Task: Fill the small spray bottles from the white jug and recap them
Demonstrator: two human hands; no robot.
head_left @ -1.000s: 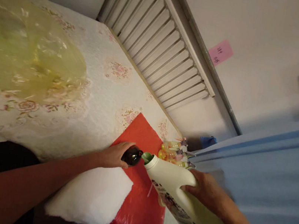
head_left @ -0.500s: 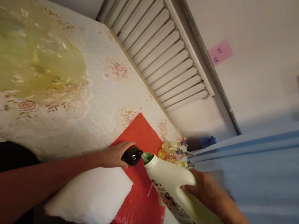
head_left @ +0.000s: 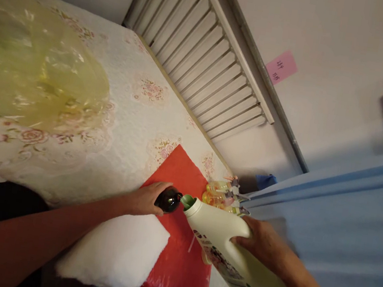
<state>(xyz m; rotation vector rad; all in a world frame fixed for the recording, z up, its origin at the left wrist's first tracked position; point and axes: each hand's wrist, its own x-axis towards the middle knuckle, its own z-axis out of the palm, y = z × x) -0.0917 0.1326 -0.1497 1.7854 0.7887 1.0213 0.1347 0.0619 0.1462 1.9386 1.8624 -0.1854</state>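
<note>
My left hand (head_left: 145,198) is wrapped round a small dark glass bottle (head_left: 169,199) that stands on a red plastic sheet (head_left: 177,261). My right hand (head_left: 262,247) grips the handle of a large cream detergent jug (head_left: 232,255), which is tilted so that its green open spout (head_left: 188,201) sits right beside the dark bottle's top. Whether liquid runs out I cannot make out.
Several small spray bottles (head_left: 225,196) with yellow liquid lie just beyond the jug. A white pad (head_left: 114,252) lies under my left forearm. The floral mattress (head_left: 127,114) holds a yellowish plastic bag (head_left: 31,62) at the left. A slatted panel (head_left: 205,54) leans on the wall; blue fabric (head_left: 343,233) is on the right.
</note>
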